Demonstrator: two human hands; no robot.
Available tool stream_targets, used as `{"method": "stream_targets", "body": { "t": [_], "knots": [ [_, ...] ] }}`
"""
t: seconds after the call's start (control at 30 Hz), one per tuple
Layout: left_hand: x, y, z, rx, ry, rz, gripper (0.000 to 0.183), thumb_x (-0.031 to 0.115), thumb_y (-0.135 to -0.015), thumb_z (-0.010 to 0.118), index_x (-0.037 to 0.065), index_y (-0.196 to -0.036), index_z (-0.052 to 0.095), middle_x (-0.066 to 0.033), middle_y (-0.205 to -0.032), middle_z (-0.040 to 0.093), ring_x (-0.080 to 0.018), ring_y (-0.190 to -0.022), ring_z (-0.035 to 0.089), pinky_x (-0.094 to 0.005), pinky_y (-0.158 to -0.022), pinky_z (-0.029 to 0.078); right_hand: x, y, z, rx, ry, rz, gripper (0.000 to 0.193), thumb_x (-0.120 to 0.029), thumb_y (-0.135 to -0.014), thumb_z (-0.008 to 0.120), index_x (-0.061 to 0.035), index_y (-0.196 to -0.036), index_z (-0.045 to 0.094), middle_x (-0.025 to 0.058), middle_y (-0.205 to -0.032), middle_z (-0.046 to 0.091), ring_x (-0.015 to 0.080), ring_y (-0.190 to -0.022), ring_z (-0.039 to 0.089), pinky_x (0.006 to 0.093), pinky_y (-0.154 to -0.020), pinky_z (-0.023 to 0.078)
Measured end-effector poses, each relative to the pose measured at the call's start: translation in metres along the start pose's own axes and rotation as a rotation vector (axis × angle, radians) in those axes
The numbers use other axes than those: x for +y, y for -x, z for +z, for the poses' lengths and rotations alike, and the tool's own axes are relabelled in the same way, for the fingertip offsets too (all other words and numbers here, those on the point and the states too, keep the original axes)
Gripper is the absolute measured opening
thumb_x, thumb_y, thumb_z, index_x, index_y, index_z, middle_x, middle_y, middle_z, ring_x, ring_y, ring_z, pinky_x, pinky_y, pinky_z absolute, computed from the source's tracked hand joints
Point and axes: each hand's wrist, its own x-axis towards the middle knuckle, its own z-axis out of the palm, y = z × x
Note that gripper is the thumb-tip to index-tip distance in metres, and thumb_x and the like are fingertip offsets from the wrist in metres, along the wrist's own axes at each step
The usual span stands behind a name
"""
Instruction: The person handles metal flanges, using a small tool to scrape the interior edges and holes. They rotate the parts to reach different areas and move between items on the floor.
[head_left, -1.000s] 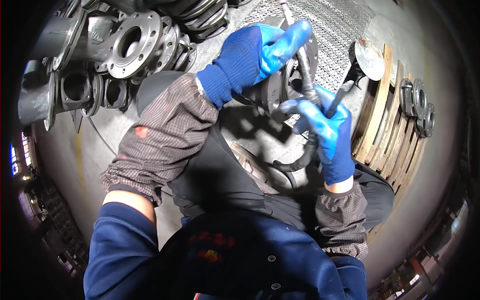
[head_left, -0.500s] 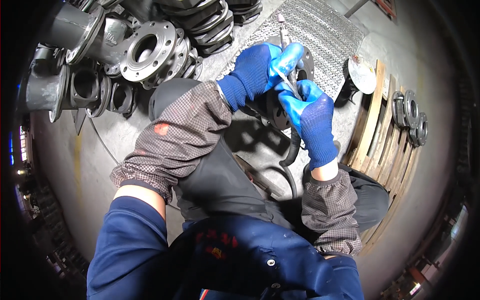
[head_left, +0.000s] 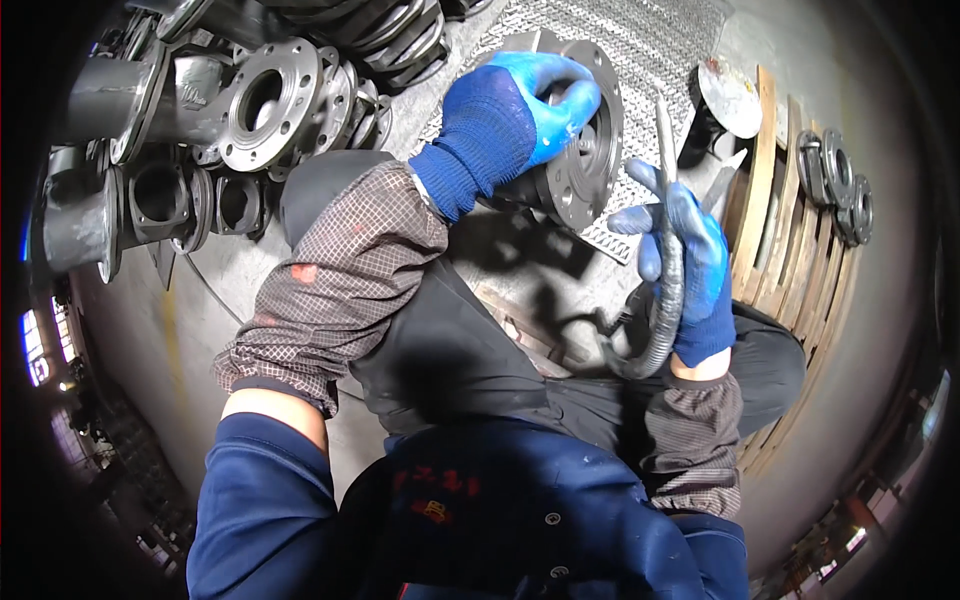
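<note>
The right hand [head_left: 685, 270], fingers closed around a slim grey metal tool with a hose [head_left: 668, 230], has drawn away from the round grey cast-iron flange [head_left: 585, 165]. The left hand [head_left: 505, 125] still grips its rim, above the lap.

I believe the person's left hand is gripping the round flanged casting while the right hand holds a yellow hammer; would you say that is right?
Not quite. The left hand does grip the round flanged casting, but the right hand holds no yellow hammer: it holds a slim dark tool with a curved hose running from its lower end. The head view shows this.
</note>
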Motion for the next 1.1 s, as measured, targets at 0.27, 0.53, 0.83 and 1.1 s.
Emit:
{"method": "stream_targets", "body": {
  "t": [0.27,0.53,0.83,1.1],
  "knots": [
    [-0.015,0.003,0.015,0.154,-0.049,0.088,0.013,0.02,-0.081,0.06,0.014,-0.089,0.067,-0.0073,-0.076,0.065,-0.0193,-0.065,0.063,-0.0297,-0.06,0.051,0.018,0.0,-0.02,-0.018,0.186,0.281,0.031,-0.025,-0.089,0.052,0.0018,-0.104,0.057,0.0073,-0.07,0.064,0.0078,-0.044,0.05,0.0191,-0.041,0.038],
    [-0.01,0.006,0.014,0.064,0.024,0.05,0.019,0.004,-0.082,0.058,0.004,-0.1,0.066,-0.0069,-0.096,0.064,-0.012,-0.083,0.062,-0.0245,-0.077,0.05,-0.004,-0.02,-0.027,-0.207,0.364,0.192,0.028,-0.025,-0.089,0.048,0.0001,-0.085,0.06,0.0073,-0.06,0.062,0.0081,-0.04,0.049,0.0197,-0.038,0.038],
    [-0.005,0.006,0.018,0.048,0.113,0.013,0.019,0.003,-0.083,0.057,0.002,-0.1,0.065,-0.0069,-0.095,0.062,-0.0112,-0.084,0.06,-0.0236,-0.077,0.049,-0.005,-0.024,-0.025,-0.191,0.364,0.309,0.026,-0.022,-0.09,0.046,0.0016,-0.089,0.057,0.011,-0.061,0.063,0.01,-0.038,0.05,0.0224,-0.036,0.039],
    [0.006,0.003,0.023,-0.015,0.178,-0.055,0.019,0.004,-0.084,0.057,0.003,-0.101,0.065,-0.0053,-0.088,0.06,-0.0087,-0.075,0.058,-0.0214,-0.068,0.048,0.016,-0.014,-0.007,0.026,0.194,0.359,0.023,-0.02,-0.089,0.049,0.0016,-0.09,0.054,0.0134,-0.06,0.06,0.0139,-0.036,0.048,0.0255,-0.031,0.036]
  ]
}}
